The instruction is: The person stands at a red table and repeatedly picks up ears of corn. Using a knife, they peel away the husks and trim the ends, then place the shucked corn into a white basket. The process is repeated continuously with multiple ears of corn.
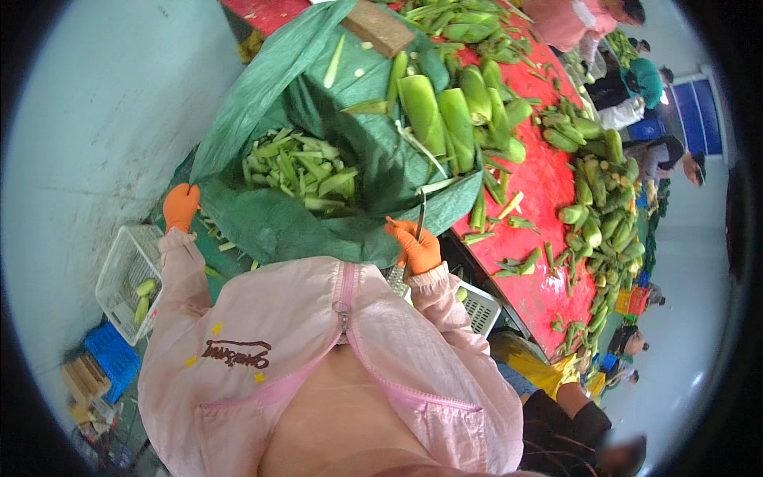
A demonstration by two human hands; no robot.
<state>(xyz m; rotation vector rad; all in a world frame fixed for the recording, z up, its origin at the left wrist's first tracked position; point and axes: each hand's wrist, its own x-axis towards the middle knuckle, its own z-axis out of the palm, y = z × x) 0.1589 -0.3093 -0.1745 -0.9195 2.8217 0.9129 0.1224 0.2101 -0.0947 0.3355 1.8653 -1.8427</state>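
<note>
A large green woven plastic sack (280, 229) lies wide open before me, cut green husk pieces (304, 170) heaped inside it. My left hand (181, 207), in an orange glove, pinches the sack's rim at its left corner. My right hand (417, 245), also gloved in orange, is at the near right rim and holds a thin dark-bladed knife (422, 216) pointing away from me. Several husk-covered corn ears (423, 113) lie on the sack's right side, by the red table. A wooden block (378, 28) rests on the sack's far part.
The red table (542, 226) carries loose husks and a long pile of corn ears (608, 208). White plastic baskets stand low at left (128, 280) and beneath the table (478, 310). Blue crates (113, 361) are at lower left. Several people are along the table's far side; another person is at lower right.
</note>
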